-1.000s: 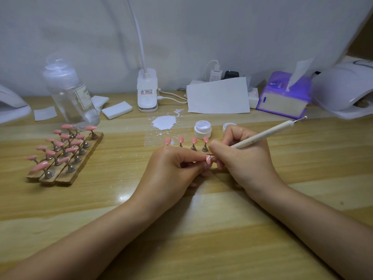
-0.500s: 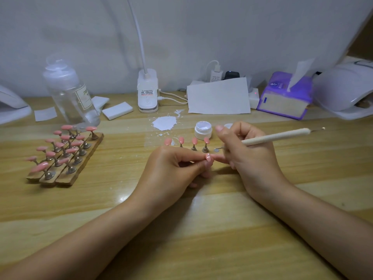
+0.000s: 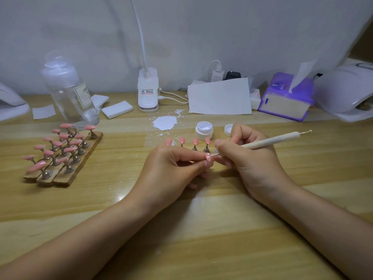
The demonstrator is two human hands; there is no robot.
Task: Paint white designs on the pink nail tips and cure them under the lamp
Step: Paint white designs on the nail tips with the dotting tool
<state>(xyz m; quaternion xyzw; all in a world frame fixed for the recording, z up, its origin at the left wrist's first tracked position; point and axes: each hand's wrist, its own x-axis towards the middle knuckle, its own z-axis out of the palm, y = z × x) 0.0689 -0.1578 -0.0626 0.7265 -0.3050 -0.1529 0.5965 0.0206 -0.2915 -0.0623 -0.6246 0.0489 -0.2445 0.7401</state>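
My left hand (image 3: 173, 168) pinches a small pink nail tip (image 3: 207, 157) between thumb and forefinger at the table's middle. My right hand (image 3: 248, 158) grips a white dotting pen (image 3: 270, 141), and its metal point touches that nail tip. Just behind my fingers stands a row of pink nail tips on holders (image 3: 195, 142). An open white jar of gel (image 3: 204, 130) sits behind them, its lid (image 3: 228, 129) to the right. White wooden stands with several pink nail tips (image 3: 60, 152) lie at the left. The white curing lamp (image 3: 347, 91) is at the far right.
A clear bottle (image 3: 70, 91), white pads (image 3: 117, 109), a clip lamp base (image 3: 148, 93) with cable, a white card (image 3: 220, 98) and a purple tissue box (image 3: 286, 98) line the back. A white smear (image 3: 164, 122) marks the table. Another white device (image 3: 10, 106) sits at far left.
My right hand lifted the pen away to the right, flattened its angle, then brought its point back onto the nail tip held by my left hand.
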